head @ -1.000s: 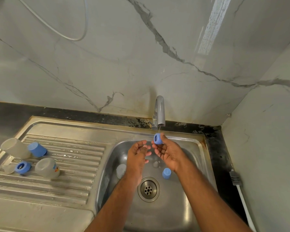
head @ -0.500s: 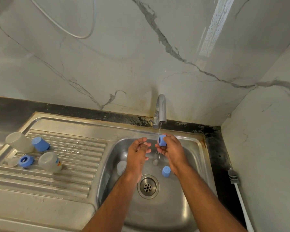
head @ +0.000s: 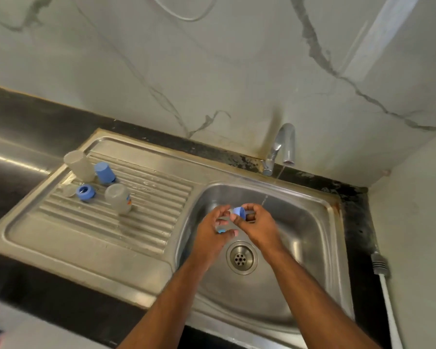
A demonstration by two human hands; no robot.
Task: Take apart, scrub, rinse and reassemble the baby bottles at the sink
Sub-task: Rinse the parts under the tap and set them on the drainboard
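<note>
My right hand (head: 259, 226) pinches a small blue bottle cap (head: 239, 212) over the sink basin (head: 310, 238), just left of a thin water stream (head: 275, 182) from the tap (head: 286, 144). My left hand (head: 210, 233) is curled beside it, fingertips close to the cap, with nothing clearly gripped. A second blue piece (head: 222, 231) peeks out under the left hand, mostly hidden. On the drainboard (head: 146, 222) are an upturned clear bottle (head: 79, 165), a blue cap (head: 105, 172), a blue ring (head: 86, 192) and a clear bottle on its side (head: 118, 201).
The drain (head: 241, 258) sits just below my hands. A small clear part (head: 69, 190) lies left of the blue ring. A white cable with a grey plug (head: 380, 265) runs along the black counter at the right. Marble wall rises behind and to the right.
My right hand has brought the blue cap down and left, out of the water stream, close to my left hand. The view has shifted, so the drainboard items now sit further right in the frame.
</note>
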